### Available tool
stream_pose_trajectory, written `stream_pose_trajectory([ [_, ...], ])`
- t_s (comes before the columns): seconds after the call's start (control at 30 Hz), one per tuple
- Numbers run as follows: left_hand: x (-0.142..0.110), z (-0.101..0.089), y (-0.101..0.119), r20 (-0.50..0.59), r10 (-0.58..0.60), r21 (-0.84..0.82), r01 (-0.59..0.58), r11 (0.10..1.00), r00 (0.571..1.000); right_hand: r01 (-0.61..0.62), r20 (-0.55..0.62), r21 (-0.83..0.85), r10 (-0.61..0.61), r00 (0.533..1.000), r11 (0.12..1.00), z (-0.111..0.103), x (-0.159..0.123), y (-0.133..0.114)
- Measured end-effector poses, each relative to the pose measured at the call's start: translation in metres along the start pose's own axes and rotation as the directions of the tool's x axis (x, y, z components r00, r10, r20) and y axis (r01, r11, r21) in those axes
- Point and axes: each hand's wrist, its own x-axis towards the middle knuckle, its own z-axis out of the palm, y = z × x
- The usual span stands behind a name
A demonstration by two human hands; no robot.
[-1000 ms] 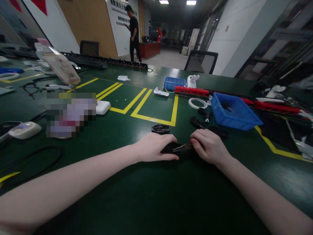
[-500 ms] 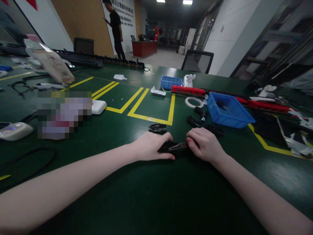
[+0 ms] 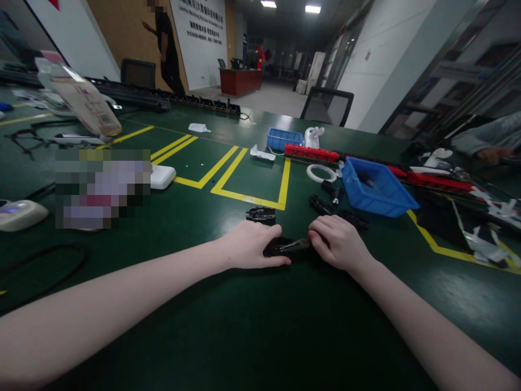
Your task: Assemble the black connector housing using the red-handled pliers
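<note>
A slim, glossy black piece (image 3: 290, 247) bridges my two hands just above the green table; its exact kind cannot be made out. My left hand (image 3: 254, 244) grips its left end between thumb and fingers. The curled fingers of my right hand (image 3: 340, 239) are closed on the other end and hide it. Right behind my left hand lies a ribbed black part (image 3: 261, 213) with light marks. More black parts (image 3: 321, 205) lie beyond my right hand, near a black fitting with a shiny metal tip (image 3: 334, 193).
A blue bin (image 3: 376, 190) holds a dark item, with a white ring (image 3: 321, 173) beside it. Red strips (image 3: 313, 153) and a smaller blue basket (image 3: 284, 139) stand farther back. At left are a white case (image 3: 163, 177) and a mouse-like device (image 3: 22, 215). Another person's sleeve (image 3: 490, 134) shows at right.
The view has shifted slightly, and both hands keep their hold on the black piece. The standing person in the background has moved left, and another person's arm has come into view at right.
</note>
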Motion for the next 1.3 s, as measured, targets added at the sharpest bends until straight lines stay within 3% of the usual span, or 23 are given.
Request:
stream_pose_trajectory([
  [0.27, 0.001, -0.004, 0.002, 0.048, 0.003, -0.021, -0.002, 1.0, 0.999, -0.013, 0.013, -0.004, 0.013, 1.0, 1.0, 0.0, 0.0, -0.001],
  [0.6, 0.001, -0.001, -0.002, 0.012, 0.019, 0.036, -0.02, 0.999, 1.0, -0.018, 0.02, -0.014, 0.018, 1.0, 1.0, -0.002, -0.001, 0.004],
  [1.0, 0.0, -0.002, -0.002, 0.014, 0.029, 0.012, -0.029, 1.0, 0.999, -0.05, 0.027, -0.023, 0.051, 0.998, 0.998, -0.003, 0.001, -0.008],
  [1.3, 0.0, -0.002, -0.002, 0.013, 0.038, 0.015, -0.038, 0.999, 0.999, -0.051, 0.035, -0.033, 0.053, 0.998, 0.998, -0.004, -0.001, 0.002],
])
